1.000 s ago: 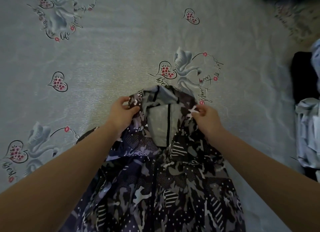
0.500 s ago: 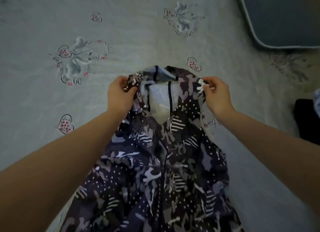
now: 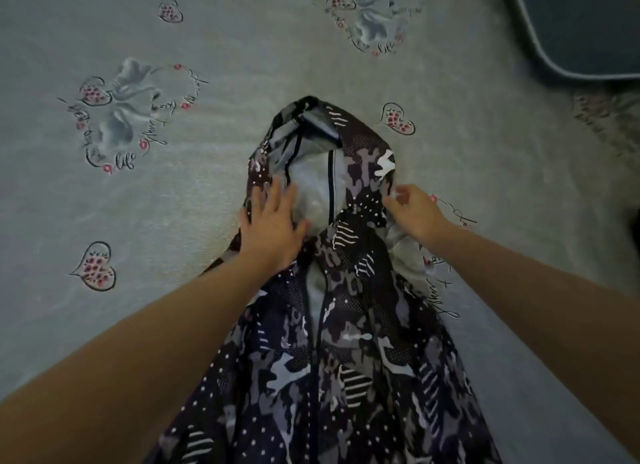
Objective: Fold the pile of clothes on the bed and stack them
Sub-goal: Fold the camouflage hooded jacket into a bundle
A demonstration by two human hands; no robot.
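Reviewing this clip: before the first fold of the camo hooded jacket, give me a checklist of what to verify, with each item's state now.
1. Jacket lying front up on the bed sheet, zip line centred: ok.
2. Hood spread flat: not ok, it stands rumpled and open.
3. Left hand flat on the hood's left edge, pressing it: ok.
4. Right hand pinching the hood's right edge: ok.
5. Sleeves laid out: cannot tell, not visible.
6. Hem straight: cannot tell, out of frame.

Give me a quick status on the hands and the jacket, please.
Left hand flat, pressing the jacket near the hood. Right hand pinching the hood's edge. Jacket spread on the bed, unfolded. Nothing in the way.
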